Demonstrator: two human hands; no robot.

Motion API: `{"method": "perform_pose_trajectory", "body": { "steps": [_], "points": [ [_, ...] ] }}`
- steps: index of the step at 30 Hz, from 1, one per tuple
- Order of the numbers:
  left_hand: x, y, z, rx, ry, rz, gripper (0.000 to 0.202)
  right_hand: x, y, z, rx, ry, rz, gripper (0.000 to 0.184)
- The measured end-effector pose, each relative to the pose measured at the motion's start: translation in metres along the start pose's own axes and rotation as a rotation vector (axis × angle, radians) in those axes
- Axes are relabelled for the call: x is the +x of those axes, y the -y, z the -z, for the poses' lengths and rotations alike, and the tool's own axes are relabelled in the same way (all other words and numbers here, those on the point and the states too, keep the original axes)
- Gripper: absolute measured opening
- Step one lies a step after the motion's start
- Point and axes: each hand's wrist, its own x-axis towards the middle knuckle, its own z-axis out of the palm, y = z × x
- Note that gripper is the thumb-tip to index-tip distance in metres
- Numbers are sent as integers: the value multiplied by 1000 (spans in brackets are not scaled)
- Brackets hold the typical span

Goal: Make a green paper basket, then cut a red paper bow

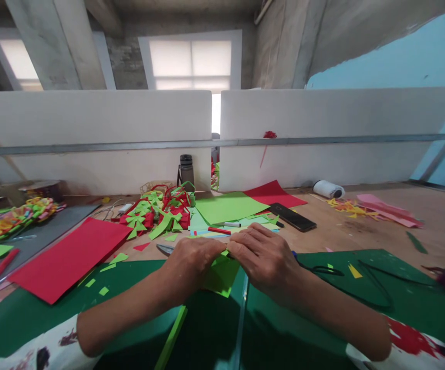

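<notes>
My left hand (191,264) and my right hand (264,257) meet in front of me, fingers closed on the top of a small light green paper (222,275). The rest of that paper hangs below the fingers over the dark green mat (137,313). The fingertips partly hide the held edge. Beside my left hand a metal blade tip (164,249) shows, perhaps of scissors. A red pen (219,231) lies just beyond the hands. Below them a narrow green strip (172,336) lies on the mat.
Green and red paper cutouts (160,210) are heaped behind my left hand, near a dark bottle (186,169). A red sheet (73,257) lies left, a green sheet (230,207) ahead. A black phone (292,217) lies ahead right. A white roll (328,189) is by the wall.
</notes>
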Motion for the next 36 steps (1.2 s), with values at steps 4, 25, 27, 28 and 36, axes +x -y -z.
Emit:
{"method": "perform_pose_trajectory", "body": {
  "steps": [4, 25, 27, 28, 36],
  "points": [
    [-4, 1, 4, 53, -70, -47, 18, 4, 0, 2, -85, -10, 87, 22],
    [-68, -2, -6, 477, -382, -367, 26, 5, 44, -14, 54, -103, 216, 31],
    [-68, -1, -7, 461, -367, -351, 26, 4, 46, -15, 57, -93, 208, 30],
    [-68, 0, -7, 449, -364, -345, 26, 3, 47, -16, 55, -82, 205, 30],
    [-70, 11, -4, 398, -393, -302, 23, 6, 46, -18, 54, -67, 187, 28]
  ]
}}
